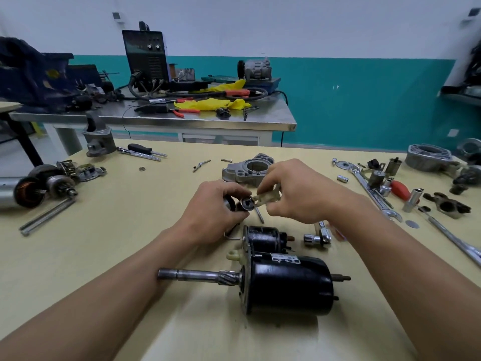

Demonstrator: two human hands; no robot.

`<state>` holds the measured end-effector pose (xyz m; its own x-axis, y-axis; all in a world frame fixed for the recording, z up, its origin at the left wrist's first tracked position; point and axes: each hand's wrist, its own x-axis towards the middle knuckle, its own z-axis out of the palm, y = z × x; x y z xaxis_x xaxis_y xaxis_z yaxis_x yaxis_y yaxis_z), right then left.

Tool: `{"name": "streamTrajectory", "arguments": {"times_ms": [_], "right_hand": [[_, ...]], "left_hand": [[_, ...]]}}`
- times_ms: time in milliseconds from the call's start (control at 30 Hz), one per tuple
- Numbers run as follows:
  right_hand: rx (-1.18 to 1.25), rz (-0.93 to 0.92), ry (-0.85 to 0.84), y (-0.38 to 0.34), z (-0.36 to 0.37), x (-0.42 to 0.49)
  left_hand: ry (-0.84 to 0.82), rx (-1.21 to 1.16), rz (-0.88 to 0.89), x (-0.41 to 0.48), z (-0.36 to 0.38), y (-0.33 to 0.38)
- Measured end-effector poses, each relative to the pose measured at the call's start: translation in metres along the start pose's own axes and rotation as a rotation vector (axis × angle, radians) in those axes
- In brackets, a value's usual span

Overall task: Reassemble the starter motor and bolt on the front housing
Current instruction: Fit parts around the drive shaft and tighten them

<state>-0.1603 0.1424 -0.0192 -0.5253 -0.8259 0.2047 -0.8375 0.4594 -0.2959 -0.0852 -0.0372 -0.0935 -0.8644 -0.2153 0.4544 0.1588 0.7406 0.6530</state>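
The black starter motor body lies on its side on the yellow table, its splined shaft pointing left. The black solenoid sits attached just behind it. My left hand grips a small dark drive gear above the table. My right hand pinches a cream plastic shift fork against that gear. The grey aluminium front housing lies flat just beyond both hands.
A ratchet with socket lies right of the solenoid. Wrenches, sockets and a red-handled tool crowd the right side. A second armature and another housing sit at the left. Loose bolts lie mid-table. A steel bench stands behind.
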Motion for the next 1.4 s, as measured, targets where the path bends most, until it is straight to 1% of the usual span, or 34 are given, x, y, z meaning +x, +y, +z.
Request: {"name": "streamTrajectory", "arguments": {"times_ms": [400, 533, 633, 733, 933, 1033, 1133, 1233, 1400], "right_hand": [[-0.092, 0.010, -0.001, -0.001, 0.005, 0.003], [-0.113, -0.034, 0.013, -0.001, 0.008, 0.004], [-0.070, -0.096, 0.045, 0.001, 0.011, 0.005], [0.045, -0.118, 0.106, 0.005, 0.014, 0.007], [0.366, -0.055, 0.178, 0.007, 0.034, 0.006], [0.368, -0.035, 0.231, 0.003, 0.043, 0.011], [0.316, -0.021, 0.192, 0.003, 0.047, 0.013], [0.279, -0.013, 0.132, 0.007, 0.048, 0.011], [0.276, 0.026, 0.128, 0.011, 0.051, 0.012]], "left_hand": [[0.008, 0.016, 0.080, -0.003, -0.003, 0.004], [0.005, 0.020, 0.107, -0.003, -0.002, 0.007], [0.008, -0.007, 0.106, -0.003, -0.005, 0.006], [0.000, -0.128, 0.059, -0.001, -0.008, 0.004], [-0.062, -0.371, -0.006, -0.002, -0.017, 0.000], [-0.039, -0.429, -0.043, 0.001, -0.018, -0.004], [-0.043, -0.362, -0.048, 0.000, -0.016, -0.009], [-0.090, -0.264, -0.041, 0.000, -0.014, -0.015], [-0.136, -0.201, -0.078, 0.002, -0.012, -0.016]]}}
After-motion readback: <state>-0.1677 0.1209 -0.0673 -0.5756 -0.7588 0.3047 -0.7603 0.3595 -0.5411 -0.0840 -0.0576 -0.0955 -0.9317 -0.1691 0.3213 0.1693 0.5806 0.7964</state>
